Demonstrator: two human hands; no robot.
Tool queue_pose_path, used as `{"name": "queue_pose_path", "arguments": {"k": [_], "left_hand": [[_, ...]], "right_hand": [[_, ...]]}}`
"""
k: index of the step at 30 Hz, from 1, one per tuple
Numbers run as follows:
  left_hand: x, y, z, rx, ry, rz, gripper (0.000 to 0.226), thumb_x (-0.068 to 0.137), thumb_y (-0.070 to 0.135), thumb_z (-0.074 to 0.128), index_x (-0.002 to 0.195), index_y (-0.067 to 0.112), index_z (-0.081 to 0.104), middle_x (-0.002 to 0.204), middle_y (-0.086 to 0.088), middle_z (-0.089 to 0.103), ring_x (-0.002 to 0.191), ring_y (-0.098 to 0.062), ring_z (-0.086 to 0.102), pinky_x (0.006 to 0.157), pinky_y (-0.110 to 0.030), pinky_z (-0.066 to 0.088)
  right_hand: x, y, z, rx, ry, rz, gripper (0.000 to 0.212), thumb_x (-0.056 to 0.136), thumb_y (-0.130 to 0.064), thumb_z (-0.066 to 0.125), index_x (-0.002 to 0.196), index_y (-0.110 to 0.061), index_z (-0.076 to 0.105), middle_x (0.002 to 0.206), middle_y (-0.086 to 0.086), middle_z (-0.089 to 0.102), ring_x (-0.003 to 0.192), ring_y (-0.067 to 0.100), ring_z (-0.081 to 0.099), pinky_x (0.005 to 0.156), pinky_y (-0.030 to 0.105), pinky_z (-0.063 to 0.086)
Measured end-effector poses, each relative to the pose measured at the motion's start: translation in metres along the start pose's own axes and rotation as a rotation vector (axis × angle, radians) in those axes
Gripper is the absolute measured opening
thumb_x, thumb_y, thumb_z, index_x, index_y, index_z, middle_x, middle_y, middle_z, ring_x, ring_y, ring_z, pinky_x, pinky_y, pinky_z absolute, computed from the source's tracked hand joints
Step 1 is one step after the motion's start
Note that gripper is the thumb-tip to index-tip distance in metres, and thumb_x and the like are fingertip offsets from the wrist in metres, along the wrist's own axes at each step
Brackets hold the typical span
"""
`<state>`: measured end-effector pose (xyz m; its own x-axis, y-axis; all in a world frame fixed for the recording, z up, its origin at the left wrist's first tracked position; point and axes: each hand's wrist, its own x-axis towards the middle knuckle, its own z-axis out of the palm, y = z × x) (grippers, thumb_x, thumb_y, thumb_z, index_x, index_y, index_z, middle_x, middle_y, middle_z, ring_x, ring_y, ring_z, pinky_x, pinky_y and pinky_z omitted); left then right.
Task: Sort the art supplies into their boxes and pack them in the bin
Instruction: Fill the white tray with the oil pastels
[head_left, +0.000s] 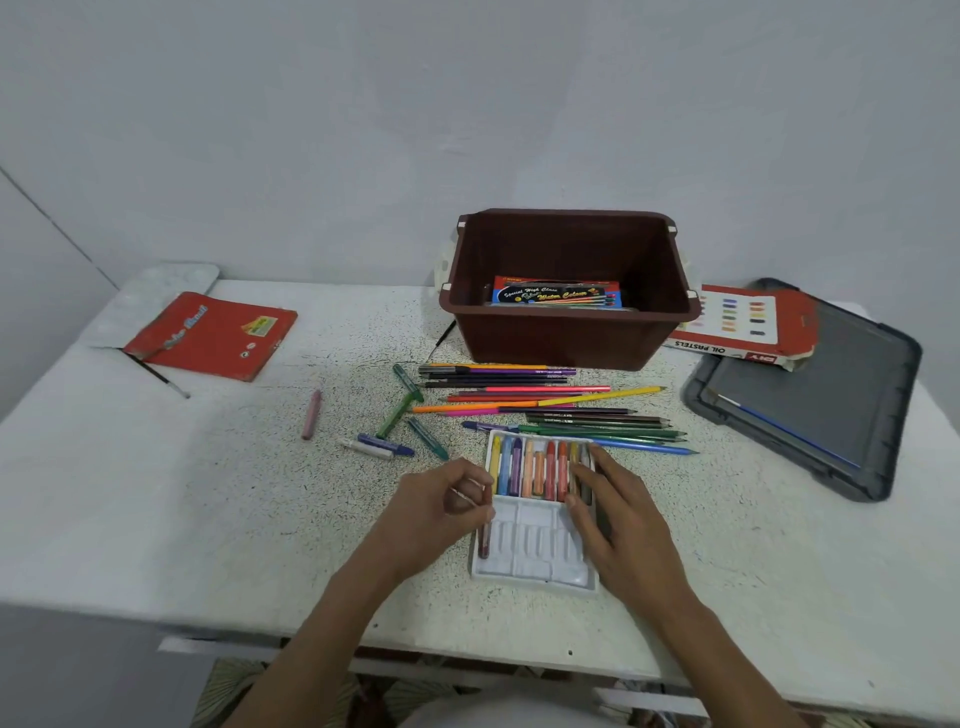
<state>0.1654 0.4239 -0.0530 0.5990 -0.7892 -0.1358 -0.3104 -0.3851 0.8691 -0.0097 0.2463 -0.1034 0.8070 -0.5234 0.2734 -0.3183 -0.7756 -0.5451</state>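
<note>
At tray (531, 569) edge, left hand (441, 512) pinches maroon crayon (484, 543)

Bare tabletop (171, 499) lies open at near left. Between the white tray (535, 564) and the brown bin (569, 338), scattered pencils (545, 400) block the way; loose crayons (397, 415) crowd the left, a grey lid (831, 405) the right.
</note>
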Motion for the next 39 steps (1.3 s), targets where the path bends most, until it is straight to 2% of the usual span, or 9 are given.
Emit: {"name": "queue_pose_path", "arguments": {"k": [6, 10, 15, 19, 22, 25, 28, 34, 39], "left_hand": [[0.002, 0.000, 0.000, 0.158, -0.042, 0.086, 0.023, 0.083, 0.020, 0.077, 0.102, 0.027, 0.066, 0.088, 0.011, 0.068, 0.081, -0.004, 0.064, 0.081, -0.023, 0.055], [0.003, 0.003, -0.004, 0.197, -0.060, 0.090, 0.020, 0.083, 0.025, 0.076, 0.097, 0.030, 0.064, 0.090, 0.011, 0.066, 0.081, -0.005, 0.062, 0.077, -0.025, 0.054], [0.002, 0.007, -0.006, 0.063, -0.076, 0.020, 0.014, 0.085, 0.021, 0.074, 0.091, 0.032, 0.066, 0.087, 0.010, 0.070, 0.073, -0.007, 0.067, 0.066, -0.015, 0.051], [0.000, 0.004, -0.002, 0.082, -0.073, -0.008, 0.014, 0.087, 0.019, 0.072, 0.094, 0.030, 0.068, 0.083, 0.004, 0.071, 0.077, -0.011, 0.067, 0.075, -0.025, 0.057], [-0.001, 0.002, 0.000, 0.110, -0.061, -0.012, 0.013, 0.088, 0.017, 0.071, 0.096, 0.027, 0.068, 0.083, 0.005, 0.071, 0.077, -0.007, 0.066, 0.078, -0.026, 0.057], [-0.001, 0.003, 0.001, 0.176, -0.053, 0.011, 0.017, 0.086, 0.021, 0.073, 0.098, 0.031, 0.066, 0.089, 0.010, 0.067, 0.077, -0.002, 0.062, 0.074, -0.020, 0.053], [0.000, 0.002, 0.002, 0.315, -0.073, 0.066, 0.027, 0.086, 0.028, 0.074, 0.111, 0.029, 0.065, 0.103, 0.011, 0.056, 0.084, -0.001, 0.057, 0.072, -0.012, 0.043], [0.000, -0.009, 0.001, 0.336, -0.102, 0.061, 0.047, 0.085, 0.027, 0.075, 0.127, 0.035, 0.055, 0.103, 0.011, 0.053, 0.080, -0.004, 0.056, 0.075, -0.018, 0.049], [0.001, -0.018, 0.001, 0.290, -0.117, 0.028, 0.051, 0.083, 0.033, 0.075, 0.126, 0.042, 0.050, 0.096, 0.012, 0.056, 0.079, -0.007, 0.056, 0.075, -0.028, 0.052]], "right_hand": [[-0.001, 0.000, 0.001, 0.001, 0.005, -0.003, 0.052, 0.099, -0.047, 0.039, 0.135, -0.015, 0.057, 0.150, 0.002, 0.043, 0.133, 0.020, 0.044, 0.105, 0.032, 0.039], [0.000, 0.000, 0.001, -0.003, 0.016, -0.011, 0.051, 0.099, -0.047, 0.037, 0.134, -0.016, 0.057, 0.150, 0.000, 0.043, 0.133, 0.018, 0.043, 0.104, 0.029, 0.037], [0.001, 0.000, 0.000, 0.002, 0.003, -0.002, 0.049, 0.099, -0.044, 0.042, 0.135, -0.016, 0.058, 0.150, 0.001, 0.043, 0.133, 0.018, 0.044, 0.104, 0.031, 0.038], [0.000, 0.000, 0.000, 0.000, 0.000, 0.004, 0.045, 0.097, -0.038, 0.048, 0.134, -0.015, 0.058, 0.150, 0.001, 0.043, 0.133, 0.019, 0.044, 0.104, 0.032, 0.039], [0.001, -0.001, -0.001, 0.004, -0.006, 0.006, 0.045, 0.097, -0.038, 0.047, 0.134, -0.015, 0.058, 0.150, 0.001, 0.043, 0.133, 0.020, 0.044, 0.104, 0.032, 0.040], [0.001, -0.001, -0.001, 0.009, -0.013, 0.010, 0.046, 0.097, -0.038, 0.047, 0.135, -0.015, 0.058, 0.151, 0.001, 0.042, 0.134, 0.020, 0.044, 0.104, 0.033, 0.041], [0.001, 0.000, -0.001, 0.007, -0.022, 0.015, 0.047, 0.097, -0.040, 0.045, 0.135, -0.016, 0.057, 0.151, 0.001, 0.042, 0.134, 0.019, 0.043, 0.104, 0.033, 0.041], [0.000, 0.000, -0.001, 0.003, -0.024, 0.016, 0.048, 0.098, -0.042, 0.043, 0.136, -0.016, 0.057, 0.151, 0.000, 0.041, 0.135, 0.018, 0.042, 0.105, 0.031, 0.039], [0.001, -0.001, -0.002, 0.002, -0.024, 0.021, 0.048, 0.097, -0.041, 0.043, 0.135, -0.015, 0.057, 0.151, 0.000, 0.042, 0.134, 0.019, 0.043, 0.105, 0.030, 0.038]]}}
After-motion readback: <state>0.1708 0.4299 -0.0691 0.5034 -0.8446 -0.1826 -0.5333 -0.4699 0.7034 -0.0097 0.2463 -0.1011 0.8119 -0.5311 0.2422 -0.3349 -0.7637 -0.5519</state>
